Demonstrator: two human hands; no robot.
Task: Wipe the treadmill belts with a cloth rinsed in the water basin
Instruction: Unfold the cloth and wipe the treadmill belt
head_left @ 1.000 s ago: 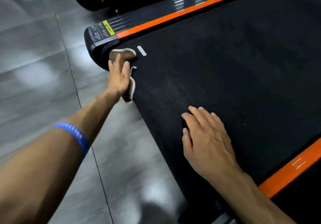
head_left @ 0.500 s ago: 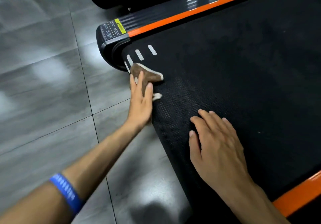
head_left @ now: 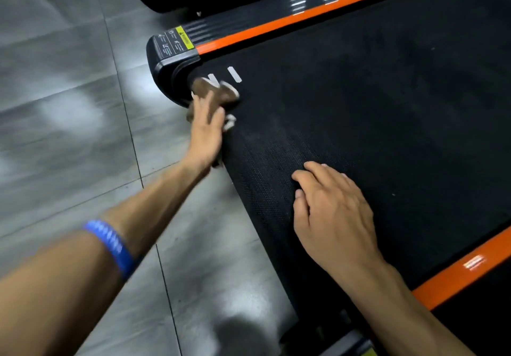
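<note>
Our left hand [head_left: 206, 131] presses the brown cloth [head_left: 218, 94] with flat fingers at the treadmill belt [head_left: 359, 106] rear corner; our right hand [head_left: 331, 212] rests flat, holding nothing. The cloth could snag under the end cap [head_left: 166, 62].

Pretty dim indoor lighting, with overhead lights glaring off the glossy floor tiles [head_left: 83, 106]. Motion blur smears the left hand [head_left: 206, 131] and cloth [head_left: 218, 93]; the right hand [head_left: 334, 217] is sharp. Wide-angle bending at the edges.
</note>
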